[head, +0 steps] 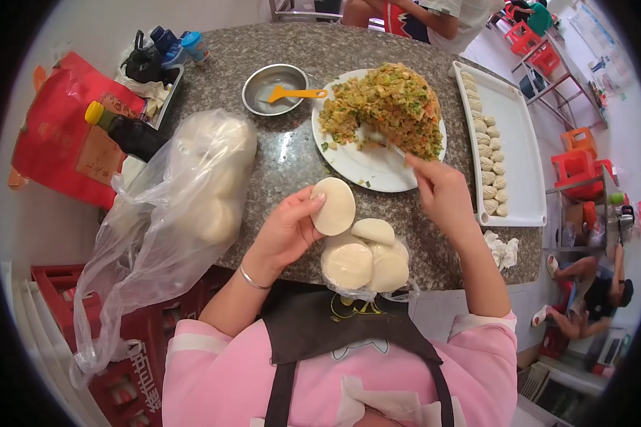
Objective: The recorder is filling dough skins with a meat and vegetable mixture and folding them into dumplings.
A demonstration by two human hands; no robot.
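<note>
My left hand [291, 224] holds a round dough wrapper [334, 207] by its left edge, thumb on top. With my right hand [440, 187] I grip a thin utensil [394, 148], its far end at the chopped vegetable filling [400, 101] heaped on a white plate [368, 173]. What kind of utensil it is cannot be made out. Stacks of round wrappers [348, 265] lie on plastic wrap at the near table edge, one folded wrapper [374, 231] on top. Pleated dumplings [489, 165] line the left side of a white tray [523, 155] on the right.
A plastic bag of dough wrappers [213, 176] lies left. Behind it are a dark bottle with a yellow cap [133, 136] and a red bag [59, 133]. A metal bowl [267, 104] holds an orange-handled scraper [299, 93]. Crumpled tissue [502, 250] lies right. Other people sit beyond.
</note>
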